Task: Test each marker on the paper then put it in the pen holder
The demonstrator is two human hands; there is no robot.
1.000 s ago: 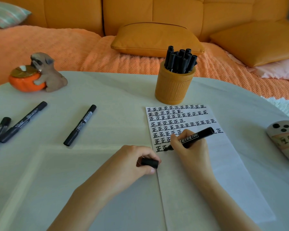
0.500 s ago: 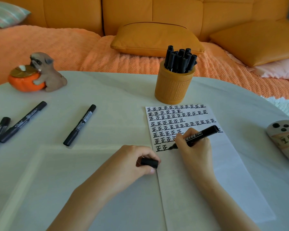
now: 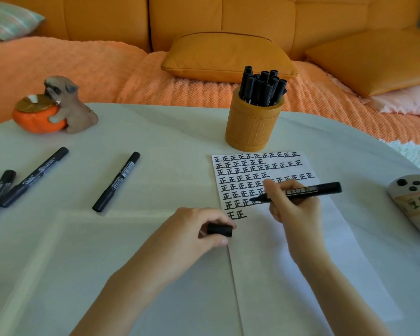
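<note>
My right hand [image 3: 295,204] grips an uncapped black marker [image 3: 310,189], which lies nearly level with its tip pointing left, just above the paper [image 3: 289,238]. Rows of black marks fill the upper part of the white sheet. The marker's black cap [image 3: 220,230] is pinched in my left hand [image 3: 194,236], which rests at the paper's left edge. Behind the sheet stands the tan pen holder [image 3: 252,127] with several black markers in it. One capped marker [image 3: 117,181] lies alone on the table to the left, and several more [image 3: 34,177] lie at the far left edge.
A pug figurine with an orange bowl [image 3: 54,107] sits at the back left of the white table [image 3: 155,132]. A grey painted object [image 3: 412,202] lies at the right edge. An orange sofa with cushions [image 3: 228,57] is behind.
My right hand has lifted the marker off the bottom row and moved up and right, tilting the marker flatter. My left hand and the cap have stayed put.
</note>
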